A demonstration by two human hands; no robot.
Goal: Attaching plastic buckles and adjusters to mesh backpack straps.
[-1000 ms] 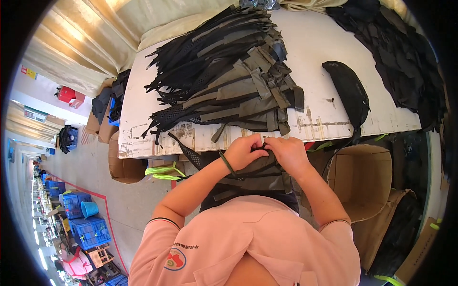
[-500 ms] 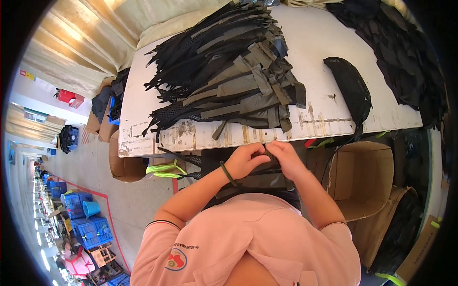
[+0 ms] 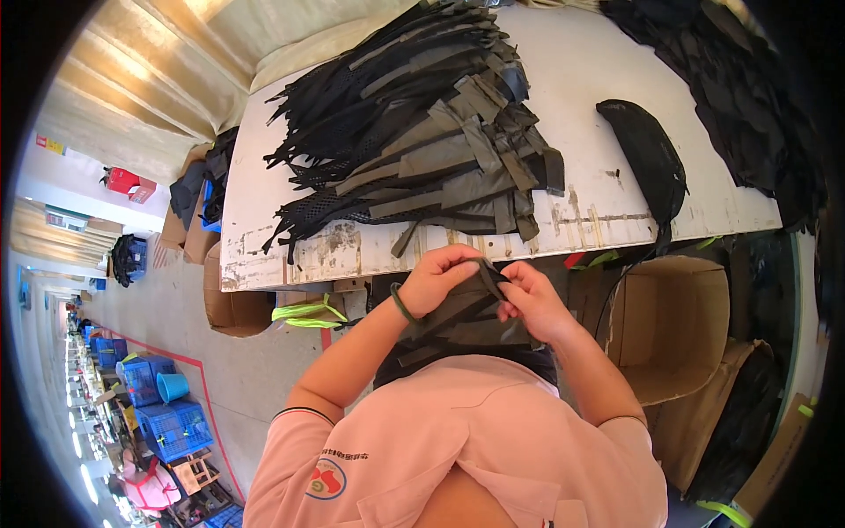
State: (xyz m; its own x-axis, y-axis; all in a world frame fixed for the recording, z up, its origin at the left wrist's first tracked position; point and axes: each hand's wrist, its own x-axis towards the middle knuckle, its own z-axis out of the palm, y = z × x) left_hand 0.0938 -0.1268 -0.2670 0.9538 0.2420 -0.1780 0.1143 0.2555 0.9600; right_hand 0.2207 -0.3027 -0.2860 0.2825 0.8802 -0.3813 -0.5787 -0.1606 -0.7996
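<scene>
Both my hands are at the table's near edge, pinching a dark fabric piece (image 3: 466, 308) that hangs over my lap. My left hand (image 3: 437, 280), with a dark green band on its wrist, grips the upper edge near the table. Close beside it, my right hand (image 3: 532, 302) pinches a narrow strip of the same piece between thumb and fingers. Some of the fabric is hidden behind the hands. Beyond them, a large pile of black mesh and dark grey-green fabric pieces (image 3: 440, 167) lies on the white table (image 3: 563, 88).
A black curved pouch (image 3: 647, 163) lies on the table to the right. More black fabric (image 3: 722, 106) covers the far right. Open cardboard boxes (image 3: 669, 326) (image 3: 233, 308) stand below the table edge. Neon yellow strips (image 3: 308, 311) hang at left, and blue crates (image 3: 174, 427) stand on the floor.
The fabric between my hands has come up into view, and its mesh end at the left has drawn in. My right hand has moved slightly down, turning its fingers inward.
</scene>
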